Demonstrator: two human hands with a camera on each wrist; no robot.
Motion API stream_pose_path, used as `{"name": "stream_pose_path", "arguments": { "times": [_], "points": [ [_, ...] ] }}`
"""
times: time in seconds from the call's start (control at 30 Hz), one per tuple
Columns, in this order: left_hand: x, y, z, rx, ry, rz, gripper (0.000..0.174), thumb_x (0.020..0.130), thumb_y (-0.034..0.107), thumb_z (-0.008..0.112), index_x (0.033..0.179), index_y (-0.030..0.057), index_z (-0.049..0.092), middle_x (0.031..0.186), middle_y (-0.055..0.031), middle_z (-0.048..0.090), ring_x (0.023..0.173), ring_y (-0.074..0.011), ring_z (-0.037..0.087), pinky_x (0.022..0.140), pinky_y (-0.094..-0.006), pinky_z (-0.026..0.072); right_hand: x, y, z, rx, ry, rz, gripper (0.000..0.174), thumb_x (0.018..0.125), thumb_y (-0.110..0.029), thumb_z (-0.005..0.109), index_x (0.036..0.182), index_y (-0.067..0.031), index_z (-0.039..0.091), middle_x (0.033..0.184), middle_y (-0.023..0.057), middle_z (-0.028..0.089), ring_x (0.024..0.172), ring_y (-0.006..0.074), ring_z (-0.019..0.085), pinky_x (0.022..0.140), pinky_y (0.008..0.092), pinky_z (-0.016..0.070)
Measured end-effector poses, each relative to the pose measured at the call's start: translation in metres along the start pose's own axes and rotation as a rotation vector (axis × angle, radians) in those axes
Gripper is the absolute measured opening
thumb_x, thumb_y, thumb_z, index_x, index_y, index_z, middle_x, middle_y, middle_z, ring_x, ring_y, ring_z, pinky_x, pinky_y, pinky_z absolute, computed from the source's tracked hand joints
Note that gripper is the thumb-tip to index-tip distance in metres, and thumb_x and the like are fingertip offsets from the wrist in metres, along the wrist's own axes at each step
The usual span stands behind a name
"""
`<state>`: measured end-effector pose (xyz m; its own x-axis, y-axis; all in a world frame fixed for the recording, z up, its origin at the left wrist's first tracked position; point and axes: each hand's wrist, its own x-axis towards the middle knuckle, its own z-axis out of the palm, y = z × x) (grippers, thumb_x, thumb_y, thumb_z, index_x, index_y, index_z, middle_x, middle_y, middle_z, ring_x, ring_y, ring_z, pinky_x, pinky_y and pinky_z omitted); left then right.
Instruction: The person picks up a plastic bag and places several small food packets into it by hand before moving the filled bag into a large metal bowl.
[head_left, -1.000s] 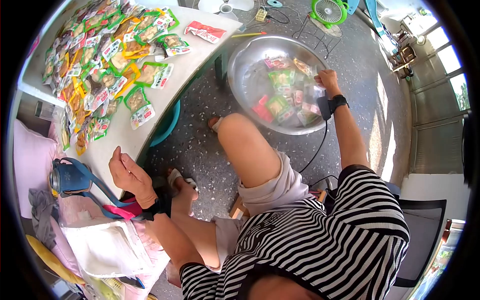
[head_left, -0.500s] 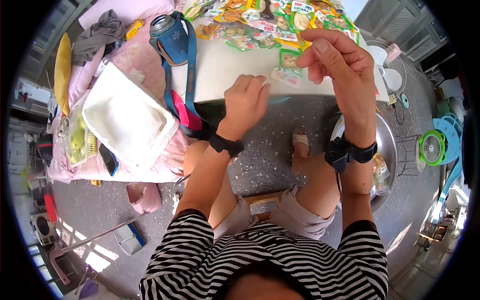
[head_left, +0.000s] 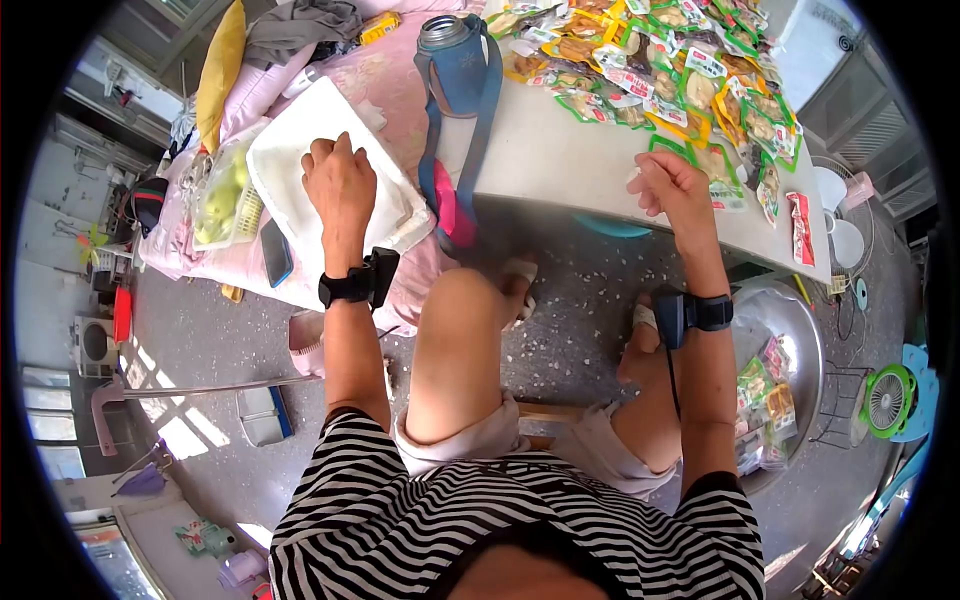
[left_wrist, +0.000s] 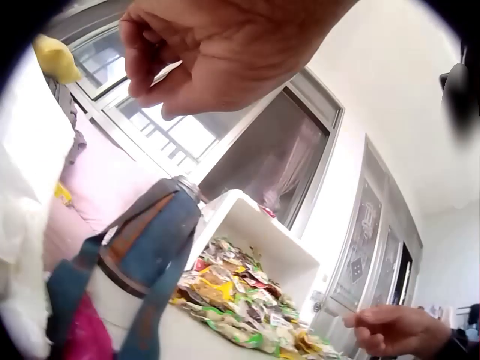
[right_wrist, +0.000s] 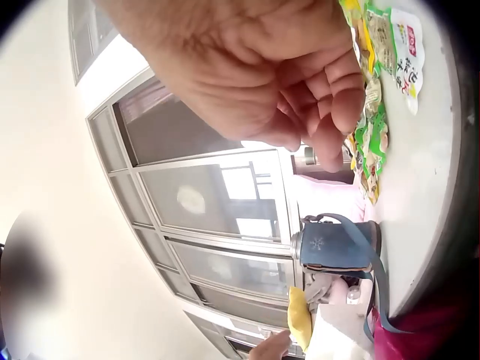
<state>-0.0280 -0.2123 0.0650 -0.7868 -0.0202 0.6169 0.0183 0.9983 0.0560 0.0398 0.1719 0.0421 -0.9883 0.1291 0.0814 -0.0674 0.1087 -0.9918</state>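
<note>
L hand (head_left: 340, 190) over white tray (head_left: 285, 135); R hand (head_left: 680, 195) nr snack pkts (head_left: 700, 90) on tbl (head_left: 550, 165).

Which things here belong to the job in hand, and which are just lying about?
Likely part of the job:
Packets on the table, nearest the right hand
Metal basin, holding more packets
White tray, near the left hand

Apparently lying about:
Blue flask
Phone
Yellow cushion
Green fan

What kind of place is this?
Probably a room in someone's home: there's a pink patterned cover, a pink cushion and a green fan.
</note>
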Motion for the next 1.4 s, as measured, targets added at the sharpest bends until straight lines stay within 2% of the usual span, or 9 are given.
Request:
{"name": "stream_pose_path", "arguments": {
  "times": [0.17,0.43,0.6,0.83,0.9,1.0,1.13,1.23,1.4],
  "points": [
    [-0.036,-0.093,0.055,0.048,-0.492,-0.17,0.02,0.074,0.018,0.063,0.083,0.0021,0.07,0.097,-0.0207,0.064,0.094,-0.0395,0.06,0.078,-0.05,0.0472,-0.001,0.006,-0.004,0.021,-0.005,0.004,0.021,0.093,-0.02,0.056,0.101,-0.0018,0.065,0.076,0.0039,0.066,0.058,0.0042,0.054,0.05,0.0182,0.0431],
    [-0.041,-0.079,0.033,-0.083,0.07,-0.086,0.007,0.073,0.008,0.065,0.074,0.0029,0.069,0.079,-0.0156,0.062,0.076,-0.0354,0.06,0.067,-0.0441,0.0475,-0.002,0.009,-0.003,0.028,-0.037,-0.016,0.02,0.093,-0.018,0.055,0.102,-0.0018,0.064,0.076,0.0042,0.066,0.058,0.0052,0.055,0.051,0.0187,0.0442],
    [-0.038,0.002,-0.044,-0.096,0.238,0.35,0.013,0.073,0.002,0.064,0.085,0.0048,0.069,0.085,-0.0062,0.059,0.078,-0.0254,0.055,0.069,-0.0364,0.0426,-0.003,0.002,0.001,0.069,-0.036,0.008,0.029,0.093,-0.028,0.057,0.102,-0.0005,0.064,0.076,0.0051,0.066,0.058,0.006,0.056,0.05,0.0191,0.0438],
    [-0.044,0.117,-0.064,-0.294,0.005,1.105,0.03,0.069,0.01,0.058,0.097,0.0019,0.063,0.097,-0.0066,0.054,0.089,-0.0215,0.051,0.077,-0.0335,0.0401,-0.006,-0.022,0.003,0.417,-0.156,0.351,0.036,0.089,-0.037,0.063,0.093,-0.0013,0.066,0.07,0.0047,0.064,0.055,0.0067,0.053,0.048,0.0185,0.0396],
    [-0.038,0.136,-0.061,-0.282,-0.035,1.206,0.029,0.07,0.011,0.058,0.096,0.0012,0.063,0.097,-0.0074,0.054,0.091,-0.0217,0.051,0.078,-0.0336,0.0398,-0.004,-0.013,-0.009,0.23,-0.276,0.206,0.033,0.088,-0.035,0.064,0.088,-0.0015,0.066,0.069,0.0053,0.064,0.052,0.0065,0.051,0.046,0.0188,0.0375],
    [-0.019,0.156,-0.05,-0.329,-0.047,1.19,0.028,0.069,0.01,0.058,0.096,0.001,0.062,0.097,-0.0084,0.054,0.093,-0.0231,0.051,0.079,-0.035,0.0397,0.002,0.005,-0.01,0.199,-0.197,0.133,0.026,0.086,-0.025,0.064,0.079,0.0002,0.066,0.068,0.0067,0.064,0.05,0.0063,0.049,0.04,0.0205,0.0336],
    [-0.006,0.183,-0.036,-0.662,-0.088,0.746,0.02,0.074,0.01,0.069,0.092,0.0011,0.066,0.082,-0.0106,0.059,0.077,-0.0294,0.055,0.065,-0.0389,0.0439,0.003,0.012,0.006,0.335,0.031,0.198,0.022,0.086,-0.018,0.061,0.078,0.0021,0.065,0.066,0.0078,0.065,0.051,0.0095,0.057,0.039,0.0229,0.0414],
    [-0.022,0.21,-0.022,-0.847,-0.441,0.496,0.026,0.073,0.019,0.075,0.087,-0.0004,0.065,0.073,-0.0122,0.059,0.066,-0.0313,0.057,0.059,-0.0404,0.045,0.009,0.019,0.017,0.341,0.102,0.256,0.023,0.086,-0.018,0.061,0.077,0.003,0.065,0.063,0.0086,0.064,0.05,0.0133,0.061,0.041,0.0248,0.0474],
    [-0.049,0.226,0.024,-0.706,-0.5,0.409,0.032,0.069,0.021,0.079,0.084,-0.003,0.064,0.074,-0.0159,0.062,0.064,-0.0283,0.06,0.059,-0.0377,0.0474,0.025,0.051,0.016,0.163,0.095,0.304,0.027,0.086,-0.025,0.063,0.079,0.0017,0.065,0.065,0.0085,0.065,0.05,0.0138,0.062,0.043,0.0247,0.0481]
  ]
}}
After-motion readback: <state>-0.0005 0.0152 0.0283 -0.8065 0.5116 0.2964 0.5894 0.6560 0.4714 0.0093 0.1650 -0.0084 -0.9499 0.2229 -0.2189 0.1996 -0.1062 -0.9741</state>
